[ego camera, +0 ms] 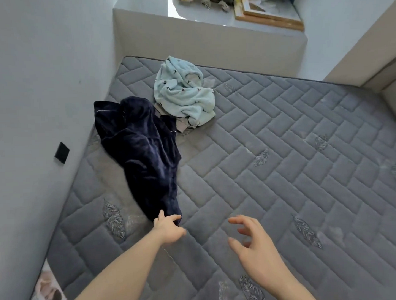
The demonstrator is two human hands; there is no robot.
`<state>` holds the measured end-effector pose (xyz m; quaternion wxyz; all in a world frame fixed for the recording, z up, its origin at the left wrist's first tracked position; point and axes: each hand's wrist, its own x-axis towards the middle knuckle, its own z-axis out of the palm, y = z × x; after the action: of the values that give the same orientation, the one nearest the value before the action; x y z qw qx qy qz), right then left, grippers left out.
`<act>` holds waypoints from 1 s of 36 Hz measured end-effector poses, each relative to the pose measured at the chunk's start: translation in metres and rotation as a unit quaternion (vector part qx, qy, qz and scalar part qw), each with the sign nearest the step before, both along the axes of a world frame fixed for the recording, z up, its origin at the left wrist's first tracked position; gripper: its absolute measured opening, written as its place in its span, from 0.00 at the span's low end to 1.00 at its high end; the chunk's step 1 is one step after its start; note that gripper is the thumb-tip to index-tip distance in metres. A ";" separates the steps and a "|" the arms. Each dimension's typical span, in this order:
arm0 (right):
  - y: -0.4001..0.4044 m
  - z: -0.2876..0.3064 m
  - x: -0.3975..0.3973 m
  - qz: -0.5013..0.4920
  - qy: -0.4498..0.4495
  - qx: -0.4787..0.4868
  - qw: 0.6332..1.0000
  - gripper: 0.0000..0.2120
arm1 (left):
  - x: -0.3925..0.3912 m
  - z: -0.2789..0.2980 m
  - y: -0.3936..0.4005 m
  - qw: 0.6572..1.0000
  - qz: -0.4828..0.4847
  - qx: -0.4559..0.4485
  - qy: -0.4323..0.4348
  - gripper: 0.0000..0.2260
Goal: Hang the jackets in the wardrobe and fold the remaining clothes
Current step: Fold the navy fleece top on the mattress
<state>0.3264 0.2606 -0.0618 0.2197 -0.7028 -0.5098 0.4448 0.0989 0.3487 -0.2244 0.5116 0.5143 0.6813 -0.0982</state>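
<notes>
Pinching the near end of the dark navy garment (141, 147) now, my left hand (169, 227) has thumb and fingers curled round the hem, right where the cloth tapers to its closest point. My right hand (251, 235) hovers just off at three o'clock from that grip, fingers spread and loosely bent, holding nothing, clear of the grey quilted mattress (282, 147) below it.

So here is the line that matters: from my left fingers the navy piece runs away toward eleven o'clock, one long strip, narrow at my end and widening into a bunched mass at the far end near the wall (33, 88). Its long axis points almost straight up the bed from my grip. The left hand is on it; the right is the free one, near but apart, and I judge it is best placed to take a second hold on the near edge and spread it for folding.

Further out, at twelve o'clock past the navy bundle's far end, the pale blue garment (184, 94) sits in a crumpled heap, just beside the dark one, with a bit of grey-beige cloth (182, 125) showing under its near edge. That waits its turn.

Beyond it, the beige headboard ledge (211, 41) carries clutter I can't make out.
</notes>
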 end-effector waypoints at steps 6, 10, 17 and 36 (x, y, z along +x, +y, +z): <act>0.001 -0.037 -0.002 0.007 -0.013 -0.026 1.000 0.17 | 0.012 -0.046 0.012 1.000 -0.012 -0.018 0.018 0.37; -0.004 -0.043 -0.012 -0.016 0.001 -0.039 0.999 0.16 | -0.003 -0.040 0.010 0.989 -0.102 0.054 0.088 0.36; -0.016 -0.009 -0.032 -0.019 0.016 -0.047 0.999 0.16 | -0.045 -0.002 -0.016 0.984 -0.127 0.108 0.067 0.23; -0.050 -0.036 -0.013 -0.029 -0.006 -0.064 0.998 0.15 | 0.011 -0.031 -0.025 0.987 -0.131 0.008 0.095 0.33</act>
<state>0.3132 0.2102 -0.0980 0.1842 -0.7324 -0.4608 0.4661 0.1096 0.3240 -0.2553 0.4231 0.5915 0.6546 -0.2066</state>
